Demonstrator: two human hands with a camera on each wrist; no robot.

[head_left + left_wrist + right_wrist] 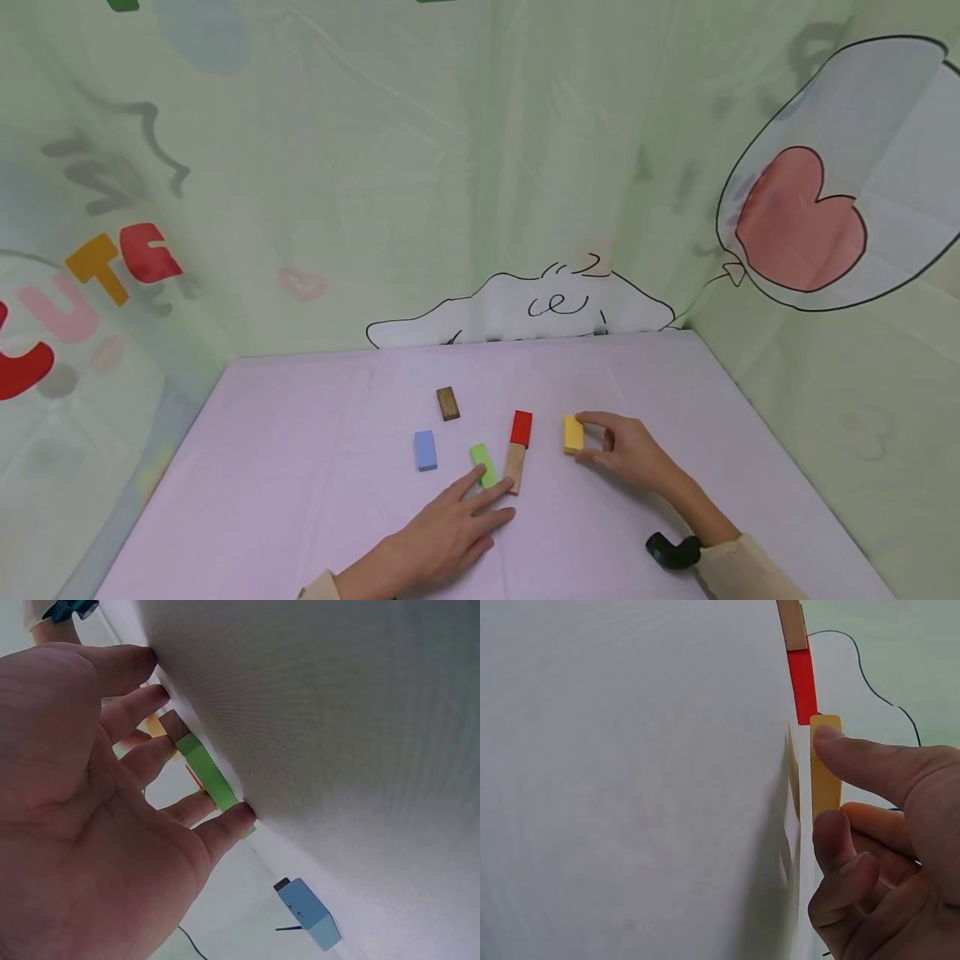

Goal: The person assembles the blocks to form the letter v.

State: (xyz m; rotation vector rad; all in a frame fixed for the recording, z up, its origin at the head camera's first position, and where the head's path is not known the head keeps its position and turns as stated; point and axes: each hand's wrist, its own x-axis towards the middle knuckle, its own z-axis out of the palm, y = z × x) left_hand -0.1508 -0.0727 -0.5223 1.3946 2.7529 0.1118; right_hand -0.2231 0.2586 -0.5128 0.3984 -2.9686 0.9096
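My right hand [630,450] pinches a yellow block [573,435] by its two ends. In the right wrist view the thumb lies at the top of the yellow block [826,776] and a fingertip at its bottom. With fingers spread, my left hand [453,533] rests low over the table, fingertips at a green block [481,457] and at a plain wooden block [515,465]. A red block [521,427] lies end to end with the plain wooden one. The left wrist view shows the green block [210,774] just beyond the fingers.
Left of the green block lies a blue block [425,451], and farther back a dark brown block [447,403]. The table [300,467] has a pale pinkish cover. A printed curtain [375,167] encloses its back and sides. A black band [672,552] is on my right wrist.
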